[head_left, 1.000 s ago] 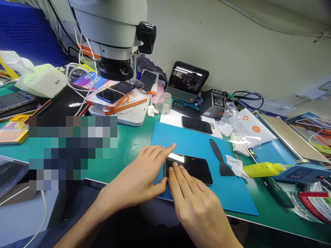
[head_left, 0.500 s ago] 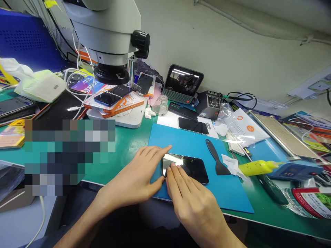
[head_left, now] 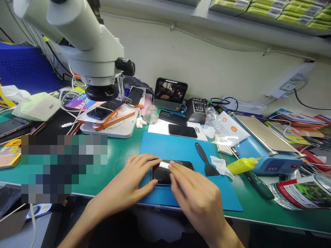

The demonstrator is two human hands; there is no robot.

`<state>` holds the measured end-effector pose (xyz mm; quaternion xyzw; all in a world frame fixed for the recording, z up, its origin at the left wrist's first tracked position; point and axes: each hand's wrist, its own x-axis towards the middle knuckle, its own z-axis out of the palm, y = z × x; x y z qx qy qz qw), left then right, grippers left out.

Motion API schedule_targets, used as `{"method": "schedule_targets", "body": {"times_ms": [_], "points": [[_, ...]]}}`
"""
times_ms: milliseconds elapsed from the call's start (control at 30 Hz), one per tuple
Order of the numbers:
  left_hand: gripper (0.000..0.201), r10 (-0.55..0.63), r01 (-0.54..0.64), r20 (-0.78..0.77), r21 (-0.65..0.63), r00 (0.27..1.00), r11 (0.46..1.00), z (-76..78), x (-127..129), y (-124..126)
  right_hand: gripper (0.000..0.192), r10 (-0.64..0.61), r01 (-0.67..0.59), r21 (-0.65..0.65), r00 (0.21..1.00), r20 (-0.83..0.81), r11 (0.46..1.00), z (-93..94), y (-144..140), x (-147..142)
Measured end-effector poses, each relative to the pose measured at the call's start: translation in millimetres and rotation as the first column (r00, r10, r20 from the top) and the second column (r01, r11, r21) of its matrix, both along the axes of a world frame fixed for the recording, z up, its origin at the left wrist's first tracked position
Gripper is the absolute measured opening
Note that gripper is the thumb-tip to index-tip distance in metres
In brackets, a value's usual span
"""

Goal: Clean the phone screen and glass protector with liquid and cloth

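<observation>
Phone (head_left: 162,175): lies screen-up on the near part of the blue mat (head_left: 165,144), under both hands. Touched at the left end by the left hand (head_left: 134,175), with thumb and fingers spread. Touched on the glass by the right hand (head_left: 199,187), with fingers pressed together; cannot tell whether pinching anything. Flanked on the right by a scraper (head_left: 205,160), then a tissue (head_left: 219,164) and yellow bottle (head_left: 241,166). Backed at far side by a second phone (head_left: 182,131) on paper (head_left: 156,128), at far left by a microscope (head_left: 95,70).

pass: blue mat (head_left: 155,144), far strip | blocks: phone (head_left: 161,175) nearside, black spatula (head_left: 205,160) right
</observation>
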<state>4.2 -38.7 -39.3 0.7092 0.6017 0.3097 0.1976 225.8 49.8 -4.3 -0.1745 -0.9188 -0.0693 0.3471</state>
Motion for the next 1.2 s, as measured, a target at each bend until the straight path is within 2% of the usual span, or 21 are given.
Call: {"method": "schedule_targets", "body": {"times_ms": [133,233,333,433,533,600,667,700,767,800,867,933,1067,1200], "points": [[0.042,0.063,-0.062,0.04,-0.03,0.997,0.998,-1.4,0,2,0.034,-0.18,0.126,-0.197,0.942,-0.285,0.972,-9.7,10,39],[0.043,0.119,-0.112,0.077,-0.088,0.99,0.99,7.0,0,10,0.03,-0.37,0.186,-0.42,0.831,-0.416,0.888,-24.7,15,64],[0.049,0.184,-0.158,0.136,-0.179,0.974,0.971,20.1,-3,25,0.027,-0.51,0.103,-0.635,0.7,-0.5,0.765,-37.6,20,78],[0.051,0.208,-0.161,0.224,-0.212,0.952,0.964,26.2,-6,45,0.027,-0.559,-0.039,-0.723,0.607,-0.565,0.69,-44.9,25,83],[0.052,0.231,-0.182,0.243,-0.209,0.942,0.961,22.5,-10,63,0.027,-0.571,-0.127,-0.739,0.553,-0.607,0.662,-47.5,27,85],[0.054,0.248,-0.2,0.239,-0.206,0.939,0.958,18.1,-12,70,0.028,-0.577,-0.161,-0.73,0.51,-0.638,0.665,-46.8,29,89],[0.056,0.259,-0.213,0.242,-0.2,0.935,0.956,14.8,-14,75,0.031,-0.587,-0.126,-0.706,0.464,-0.663,0.697,-44.3,32,95],[0.058,0.262,-0.218,0.243,-0.196,0.934,0.956,13.6,-14,76,0.035,-0.596,-0.071,-0.693,0.452,-0.663,0.717,-42.7,34,100],[0.064,0.266,-0.222,0.248,-0.192,0.932,0.956,12.2,-15,79,0.047,-0.63,0.108,-0.662,0.453,-0.631,0.742,-39.8,42,111],[0.067,0.267,-0.223,0.251,-0.192,0.93,0.956,11.7,-16,79,0.055,-0.654,0.208,-0.645,0.468,-0.595,0.736,-38.9,47,118],[0.071,0.267,-0.223,0.252,-0.191,0.93,0.956,10.5,-17,80,0.07,-0.701,0.378,-0.604,0.516,-0.492,0.702,-39.0,58,131],[0.074,0.266,-0.225,0.237,-0.187,0.934,0.956,8.6,-19,80,0.079,-0.731,0.49,-0.559,0.57,-0.375,0.669,-41.3,70,142],[0.078,0.241,-0.206,0.171,-0.199,0.955,0.958,4.1,-21,77,0.086,-0.731,0.573,-0.499,0.651,-0.203,0.65,-45.1,85,151],[0.077,0.193,-0.168,0.107,-0.21,0.975,0.963,5.5,-24,77,0.089,-0.757,0.584,-0.56,0.641,-0.125,0.587,-38.6,91,150]]}}
